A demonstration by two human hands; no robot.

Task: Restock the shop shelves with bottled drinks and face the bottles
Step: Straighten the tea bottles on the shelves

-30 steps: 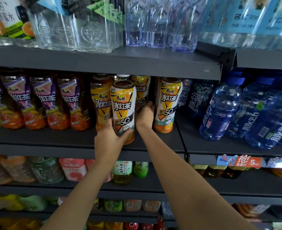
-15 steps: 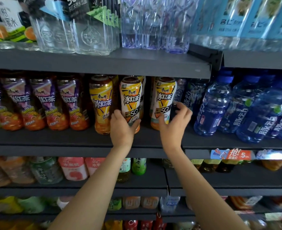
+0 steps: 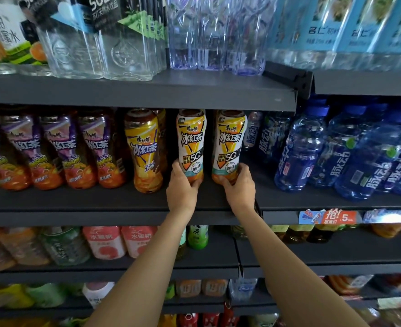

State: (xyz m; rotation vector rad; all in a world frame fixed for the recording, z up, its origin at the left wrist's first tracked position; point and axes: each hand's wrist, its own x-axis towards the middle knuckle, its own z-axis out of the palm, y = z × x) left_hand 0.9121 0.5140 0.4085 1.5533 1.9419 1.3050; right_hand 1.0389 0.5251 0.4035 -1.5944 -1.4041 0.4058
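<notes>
My left hand [image 3: 181,188] had its grip closed round the base of a white-and-yellow iced tea bottle [image 3: 190,144], thumb on the left flank and fingers curled under the right; my right hand [image 3: 240,185] held a matching bottle [image 3: 229,145] the same way, low down, fingers wrapped round its orange foot. Both bottles stood upright on the dark middle shelf [image 3: 100,199], side by side with a narrow gap between them, labels turned to the front; just to their left stood a yellow iced tea bottle [image 3: 145,151], set a little nearer the shelf edge, and beyond it a row of purple-labelled bottles [image 3: 60,149]; to the right, blue water bottles [image 3: 305,149] leaned in a crowded group. Clear water bottles [image 3: 128,43] filled the shelf above.
</notes>
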